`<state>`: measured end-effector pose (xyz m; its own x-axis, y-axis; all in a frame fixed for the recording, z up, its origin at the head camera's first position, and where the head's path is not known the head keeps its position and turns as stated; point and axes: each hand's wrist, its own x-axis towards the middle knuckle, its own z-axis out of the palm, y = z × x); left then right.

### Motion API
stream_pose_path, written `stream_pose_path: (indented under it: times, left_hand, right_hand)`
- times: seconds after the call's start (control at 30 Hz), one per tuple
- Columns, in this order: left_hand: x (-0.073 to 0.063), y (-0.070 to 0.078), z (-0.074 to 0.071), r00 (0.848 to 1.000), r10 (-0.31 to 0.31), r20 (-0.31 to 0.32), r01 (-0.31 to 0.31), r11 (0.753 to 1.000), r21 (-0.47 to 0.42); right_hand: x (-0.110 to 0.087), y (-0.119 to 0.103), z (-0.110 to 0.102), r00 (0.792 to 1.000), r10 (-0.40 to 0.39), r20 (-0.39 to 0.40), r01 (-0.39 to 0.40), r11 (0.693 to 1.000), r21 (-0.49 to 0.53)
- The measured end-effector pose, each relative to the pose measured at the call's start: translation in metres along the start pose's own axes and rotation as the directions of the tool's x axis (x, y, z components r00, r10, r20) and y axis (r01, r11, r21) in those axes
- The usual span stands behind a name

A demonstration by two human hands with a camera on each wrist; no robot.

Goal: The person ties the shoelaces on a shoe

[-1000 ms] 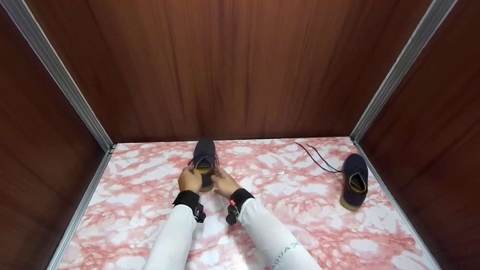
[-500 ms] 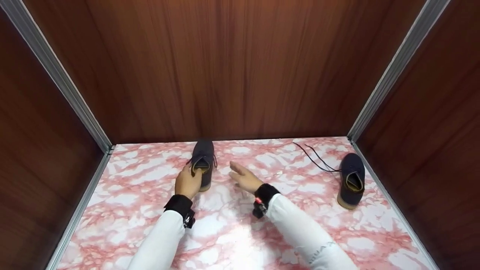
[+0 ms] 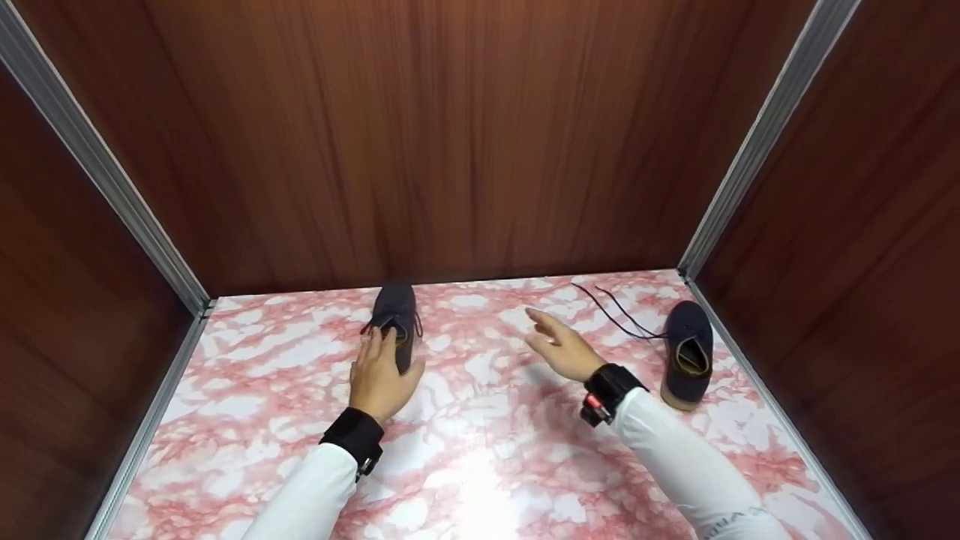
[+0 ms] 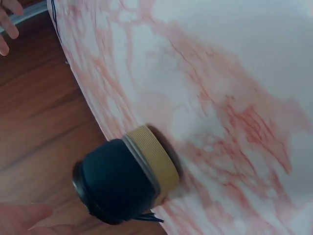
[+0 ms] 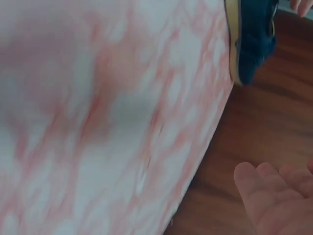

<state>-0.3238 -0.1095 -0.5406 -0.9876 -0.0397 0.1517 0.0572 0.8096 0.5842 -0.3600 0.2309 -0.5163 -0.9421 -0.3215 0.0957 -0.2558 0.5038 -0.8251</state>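
1. The left hand (image 3: pixel 379 375) is resting on the heel end of the near shoe (image 3: pixel 396 319), its fingers (image 3: pixel 373 346) lying straight over the collar rather than curling round it; that looks like steadying or nudging the shoe, not lifting it.
2. This shoe is standing upright on the pink-marbled counter (image 3: pixel 480 450), toe pointing at the wooden back wall (image 3: pixel 450 135) and sitting close to it. The left wrist view is showing its dark toe (image 4: pixel 115 181) and ribbed tan sole (image 4: pixel 151 159) flat on the surface, so the counter is bearing its weight.
3. The right hand (image 3: pixel 562 349) is hovering above the counter between the two shoes, palm turned inward, fingers (image 3: pixel 541 321) stretched and loosely spread, holding nothing and touching nothing.
4. The second shoe (image 3: pixel 686 352) is lying well apart to the right, near the aluminium corner post (image 3: pixel 739 172), toe also aimed at the back wall. Its loose lace (image 3: pixel 611 311) is trailing out across the counter towards the right hand, which suggests it is unthreaded or untied.
5. The right wrist view is too blurred to add more than the edge of a sole (image 5: pixel 234 39) and a palm.
6. Writing: faint grey lettering is showing on the right white sleeve (image 3: pixel 697 472) at the bottom edge of the head view, too cut off to read. No brand mark is visible on either shoe.
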Motion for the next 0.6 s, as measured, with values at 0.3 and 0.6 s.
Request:
stream_pose_path:
  times: [0.3, 0.6]
  left_hand:
    - [-0.014, 0.021, 0.016, 0.991, 0.135, -0.010, -0.134, 0.989, 0.067]
    - [-0.024, 0.026, 0.032, 0.981, 0.196, -0.004, -0.194, 0.977, 0.091]
  right_hand:
    - [-0.020, 0.027, -0.056, 0.977, 0.022, -0.212, -0.046, 0.993, -0.109]
    - [-0.036, 0.066, -0.108, 0.917, 0.142, -0.374, -0.242, 0.941, -0.236]
